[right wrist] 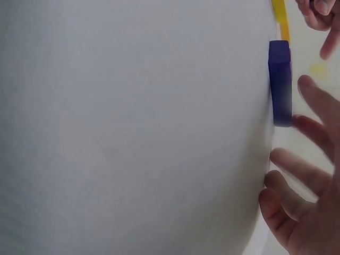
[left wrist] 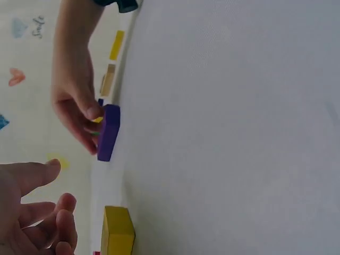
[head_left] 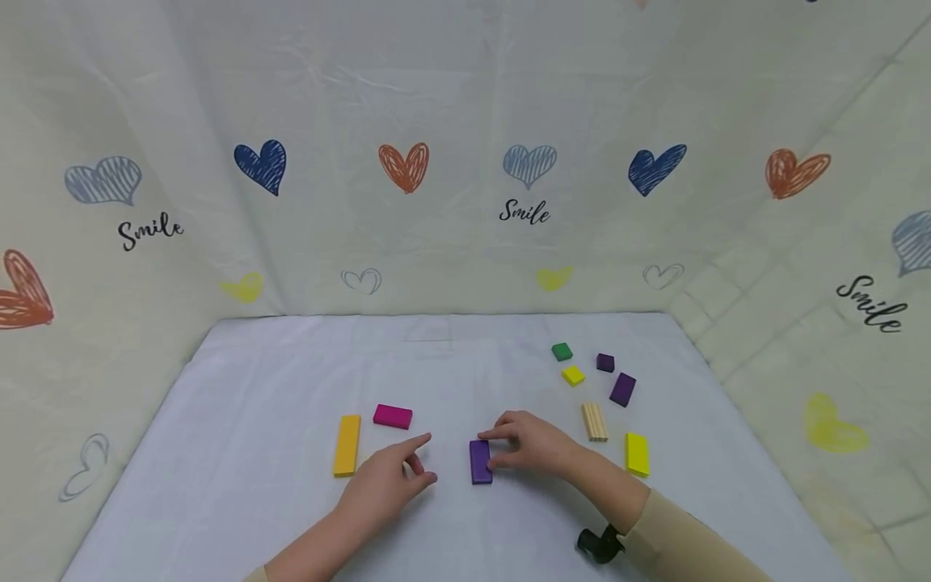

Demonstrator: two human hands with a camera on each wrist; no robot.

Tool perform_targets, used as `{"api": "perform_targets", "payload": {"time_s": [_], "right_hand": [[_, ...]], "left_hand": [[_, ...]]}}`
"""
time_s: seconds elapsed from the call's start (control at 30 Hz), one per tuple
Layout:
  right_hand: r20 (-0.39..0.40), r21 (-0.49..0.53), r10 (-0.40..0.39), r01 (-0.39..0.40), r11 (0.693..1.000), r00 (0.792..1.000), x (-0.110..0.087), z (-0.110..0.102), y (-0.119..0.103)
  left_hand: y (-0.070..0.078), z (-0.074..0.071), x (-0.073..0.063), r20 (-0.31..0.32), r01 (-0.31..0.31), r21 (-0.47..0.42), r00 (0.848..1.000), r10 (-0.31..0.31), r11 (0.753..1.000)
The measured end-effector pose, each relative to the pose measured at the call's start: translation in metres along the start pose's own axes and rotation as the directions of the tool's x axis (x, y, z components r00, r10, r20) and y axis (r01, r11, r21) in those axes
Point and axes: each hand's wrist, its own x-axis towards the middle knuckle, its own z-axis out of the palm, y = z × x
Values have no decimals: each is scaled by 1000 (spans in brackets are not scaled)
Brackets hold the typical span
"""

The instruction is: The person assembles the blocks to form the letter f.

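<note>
A purple block lies flat on the white-covered table, long side pointing away from me. My right hand is at its right side, the thumb near its right edge and a fingertip by its far end. In the right wrist view the right hand's fingers are spread and loosely bent beside the purple block, not curled round it. My left hand hovers to the left, holding nothing, with index finger and thumb apart. Just beyond it lie an orange-yellow block and a magenta block.
Farther right lie a green block, a small yellow block, two dark purple blocks, a beige ridged block and a longer yellow block. Something black sticks out at the right cuff. A heart-printed sheet backs the table.
</note>
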Motion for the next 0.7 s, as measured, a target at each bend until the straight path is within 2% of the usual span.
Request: {"api": "perform_targets", "payload": {"time_s": [0.2, 0.33, 0.53, 0.7], "right_hand": [[10, -1, -13, 13, 1000, 1000, -2, -1, -1], [19, -15, -6, 6, 1000, 1000, -5, -1, -1], [22, -41, 18, -17, 999, 1000, -8, 1, -2], [25, -59, 17, -16, 998, 1000, -8, 1, -2]], "left_hand": [[-9, -18, -11, -55, 63, -20, 996, -64, 998], [-17, -26, -17, -57, 118, -20, 991, -119, 993], [-24, -30, -22, -49, 183, 29, 982, -181, 983], [-26, -28, -20, -47, 193, 101, 981, -189, 976]]}}
